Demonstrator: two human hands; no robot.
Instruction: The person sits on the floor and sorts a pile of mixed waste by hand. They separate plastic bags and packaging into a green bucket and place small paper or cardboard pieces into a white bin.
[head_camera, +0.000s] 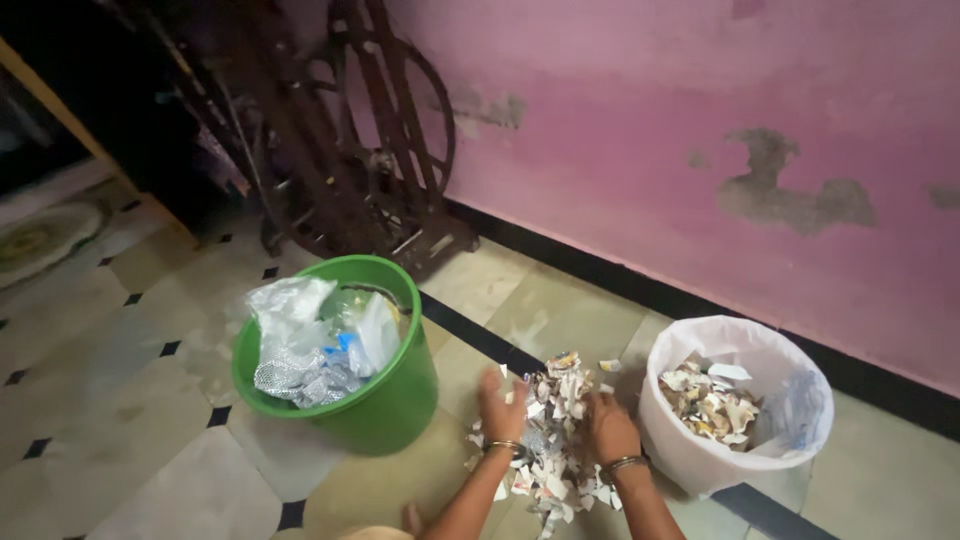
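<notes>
A heap of torn paper scraps (556, 430) lies on the tiled floor between two bins. My left hand (501, 408) rests on the left side of the heap, fingers spread upward. My right hand (608, 428) presses on the heap's right side, fingers curled into the scraps. Each wrist wears a bangle. Whether either hand has scraps clasped is unclear. A white-lined bin (790, 430) to the right holds more paper scraps (708, 404). A green bucket (395, 400) to the left is filled with crumpled plastic bags and wrappers (315, 340).
A pink wall (700, 130) with peeling patches and a dark skirting runs behind the bins. A dark iron treadle stand with a wheel (380, 140) stands by the wall at the back. A patterned mat (40, 235) lies far left.
</notes>
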